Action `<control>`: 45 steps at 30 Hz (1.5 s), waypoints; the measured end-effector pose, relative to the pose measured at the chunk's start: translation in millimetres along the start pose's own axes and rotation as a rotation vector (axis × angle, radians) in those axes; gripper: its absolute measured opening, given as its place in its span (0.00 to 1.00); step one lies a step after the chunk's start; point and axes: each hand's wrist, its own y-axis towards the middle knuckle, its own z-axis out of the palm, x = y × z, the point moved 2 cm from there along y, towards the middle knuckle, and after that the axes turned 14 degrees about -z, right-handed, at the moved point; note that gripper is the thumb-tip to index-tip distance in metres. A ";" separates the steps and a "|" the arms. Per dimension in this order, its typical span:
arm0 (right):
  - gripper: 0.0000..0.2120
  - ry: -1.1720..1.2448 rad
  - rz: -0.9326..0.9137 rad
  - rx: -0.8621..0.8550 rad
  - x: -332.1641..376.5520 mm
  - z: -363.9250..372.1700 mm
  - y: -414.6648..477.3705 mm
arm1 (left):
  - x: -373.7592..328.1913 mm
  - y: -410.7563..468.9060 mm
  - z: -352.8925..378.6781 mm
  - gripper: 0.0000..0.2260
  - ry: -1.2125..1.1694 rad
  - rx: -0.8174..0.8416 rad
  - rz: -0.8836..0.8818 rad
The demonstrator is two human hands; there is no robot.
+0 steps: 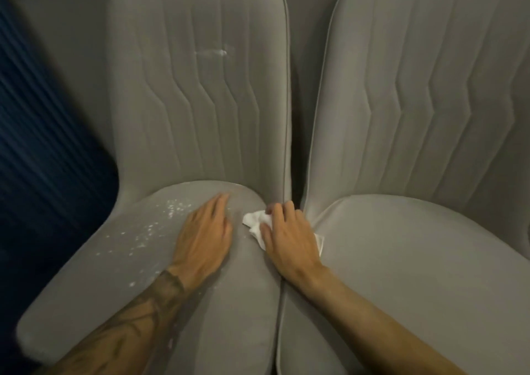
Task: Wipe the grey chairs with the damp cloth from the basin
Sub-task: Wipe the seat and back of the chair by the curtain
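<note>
Two grey chairs stand side by side, their seats touching at the inner edges. The left chair has white specks scattered on the left part of its seat and one white streak on its backrest. The right chair looks clean.

The left hand lies flat on the left chair's seat, its fingers stretched out and holding nothing, so its grip is open. The right hand presses a crumpled white cloth onto the right rear part of the same seat, near the gap between the chairs. Its grip is closed over the cloth; part of the cloth shows on both sides of the hand.
</note>
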 end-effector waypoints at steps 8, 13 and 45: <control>0.10 -0.204 0.175 0.067 30.0 33.7 6.3 | 128.6 9.7 -17.7 0.12 0.030 0.056 -0.146; 0.14 -0.132 0.148 0.101 45.9 42.7 26.4 | 181.5 49.8 -41.9 0.10 0.088 0.103 -0.028; 0.15 -0.115 0.314 0.179 63.5 79.0 95.2 | 250.4 84.6 -24.9 0.16 -0.107 0.097 0.093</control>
